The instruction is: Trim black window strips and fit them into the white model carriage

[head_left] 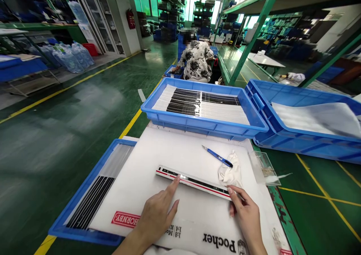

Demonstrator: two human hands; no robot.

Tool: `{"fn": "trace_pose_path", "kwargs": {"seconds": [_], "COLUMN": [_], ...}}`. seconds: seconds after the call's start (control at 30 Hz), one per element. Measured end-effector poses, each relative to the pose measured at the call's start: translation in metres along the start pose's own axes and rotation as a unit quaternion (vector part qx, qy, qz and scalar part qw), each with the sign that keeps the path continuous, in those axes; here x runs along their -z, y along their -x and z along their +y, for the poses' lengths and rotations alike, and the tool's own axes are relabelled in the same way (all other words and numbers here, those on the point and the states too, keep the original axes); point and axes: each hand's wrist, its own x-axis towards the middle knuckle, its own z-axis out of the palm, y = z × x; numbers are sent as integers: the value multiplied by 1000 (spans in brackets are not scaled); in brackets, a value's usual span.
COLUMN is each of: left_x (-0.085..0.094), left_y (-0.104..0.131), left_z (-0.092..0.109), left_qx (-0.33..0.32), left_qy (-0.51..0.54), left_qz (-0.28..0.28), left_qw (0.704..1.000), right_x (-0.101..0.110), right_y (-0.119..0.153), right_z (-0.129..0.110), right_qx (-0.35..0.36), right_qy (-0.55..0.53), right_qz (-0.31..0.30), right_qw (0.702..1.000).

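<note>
A long narrow strip (194,181) was steadied flat on the white sheet (158,161), below the blue pen (217,156). It was touched by the left hand (158,215), fingers spread, and apparently pinched at its end by the right hand (246,213).

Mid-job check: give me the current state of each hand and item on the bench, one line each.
left hand: open, index fingertip on the long strip.
right hand: fingertips at the strip's right end.
long strip: lying flat on the white board.
blue pen: lying loose, untouched.
white cloth: crumpled beside the pen.
blue tray: filled with flat strips.
</note>
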Motion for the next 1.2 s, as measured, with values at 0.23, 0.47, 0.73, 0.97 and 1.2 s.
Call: {"fn": "trace_pose_path", "kwargs": {"seconds": [0.23,0.47,0.73,0.97,1.2], "left_x": [-2,8,-3,-8,-9], "left_y": [0,-10,-19,-19,-19], "left_z": [0,1,21,29,32], "left_qx": [11,-30,-52,-26,-54], "left_qy": [-9,-18,28,-9,-3], "left_qz": [2,-30,-46,-50,-61], "left_qw": [1000,999,997,998,997], "right_x": [0,0,-1,-1,-1], "right_y": [0,0,2,1,1], "right_z": [1,-1,-3,0,-2], "right_qx": [0,-4,11,9,2], "right_qy": [-1,1,-1,0,-3], "right_qz": [3,1,-3,1,-1], "right_qw": [1000,1000,1000,1000,1000]}}
